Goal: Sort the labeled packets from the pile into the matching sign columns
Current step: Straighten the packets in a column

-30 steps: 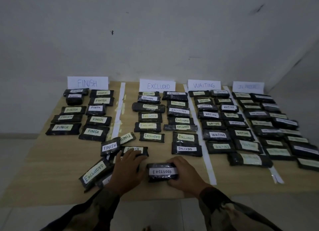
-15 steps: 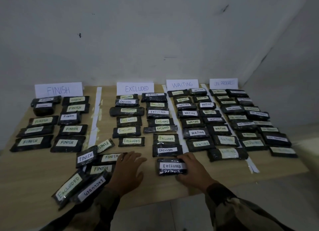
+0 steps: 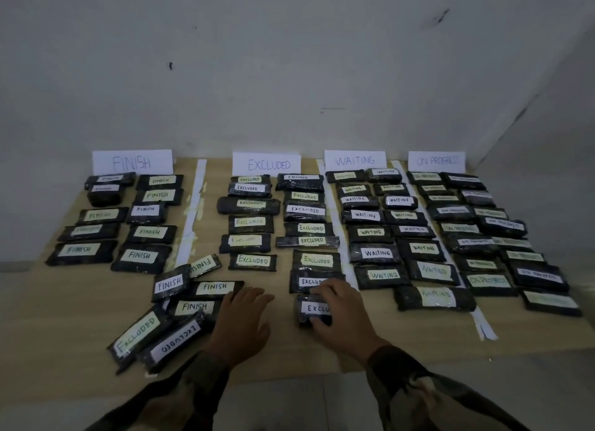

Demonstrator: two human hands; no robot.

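Note:
My right hand [image 3: 343,316] grips a dark packet labeled EXCLUDED [image 3: 310,309] lying at the near end of the EXCLUDED column, just below another EXCLUDED packet [image 3: 309,281]. My left hand [image 3: 240,322] rests flat and open on the table beside the remaining pile [image 3: 180,305], its fingers touching a FINISH packet [image 3: 215,286]. The pile holds several FINISH packets and two EXCLUDED packets [image 3: 136,335]. Four paper signs stand at the back: FINISH [image 3: 132,162], EXCLUDED [image 3: 266,164], WAITING [image 3: 354,160], ON PROGRESS [image 3: 437,161].
Dark labeled packets fill all four columns on the wooden table [image 3: 80,308]. White paper strips [image 3: 191,211] divide the columns. A grey wall stands right behind the signs. The table's near edge runs just under my wrists.
My right hand pushed the EXCLUDED packet a little farther up, close under the last packet of the EXCLUDED column. My left hand stayed by the pile. The view shifted.

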